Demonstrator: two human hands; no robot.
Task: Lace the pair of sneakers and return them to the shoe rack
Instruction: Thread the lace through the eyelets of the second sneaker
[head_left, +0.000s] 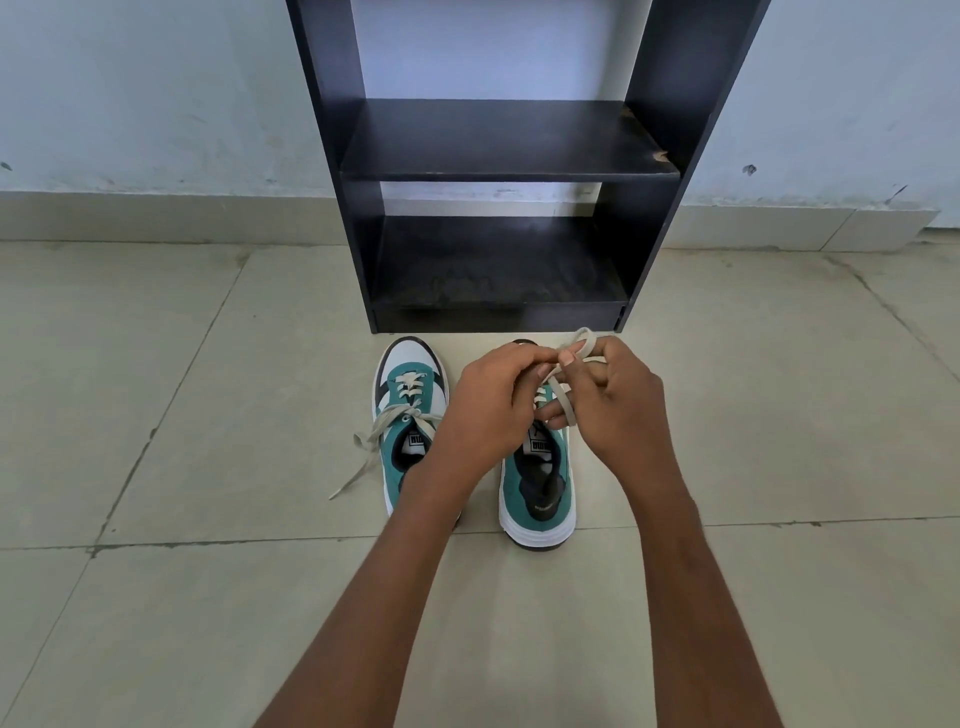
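Two teal, white and black sneakers stand side by side on the floor, toes toward the rack. The left sneaker (410, 415) has its beige lace tied, with loose ends trailing left. Over the right sneaker (540, 493) both hands work its beige lace (563, 400). My left hand (493, 405) pinches the lace near the tongue. My right hand (615, 405) holds a loop of the same lace raised above the toe. The front of the right sneaker is hidden behind my hands.
A dark shoe rack (498, 218) with two bare shelves stands against the pale blue wall, just beyond the sneakers. Beige floor tiles (208, 597) spread on all sides.
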